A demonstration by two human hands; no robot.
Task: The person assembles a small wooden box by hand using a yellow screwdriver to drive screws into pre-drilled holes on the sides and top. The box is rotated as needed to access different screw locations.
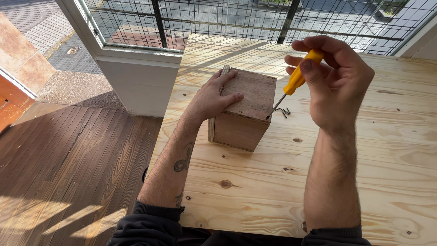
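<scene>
- On the pine table [346, 182], close to its middle, sits a small wooden box [248, 114]. From the box, the window is at 12 o'clock and the person is at 6 o'clock.
- The left hand [214, 98] lies flat on the box top, at the 9 o'clock side. Its fingers are spread out and pressing down, not curled around anything.
- A thin wooden panel [217, 102] stands on its edge against that side of the box, just under the left hand.
- The right hand [334, 84] is at 3 o'clock from the box, up in the air. It is closed around the yellow handle of a screwdriver [296, 79].
- The metal tip of the screwdriver points down and touches the box's top corner, on the 3 o'clock side.
- A little pile of dark screws [284, 110] lies on the table just beside that corner.
- I think the box is stiff and hard, and fairly light. It could slide on the smooth table, so pressing flat on top looks like a good way to keep it in place.
- The screwdriver is thin and hard. Its fat yellow handle looks like the best part to grab.
</scene>
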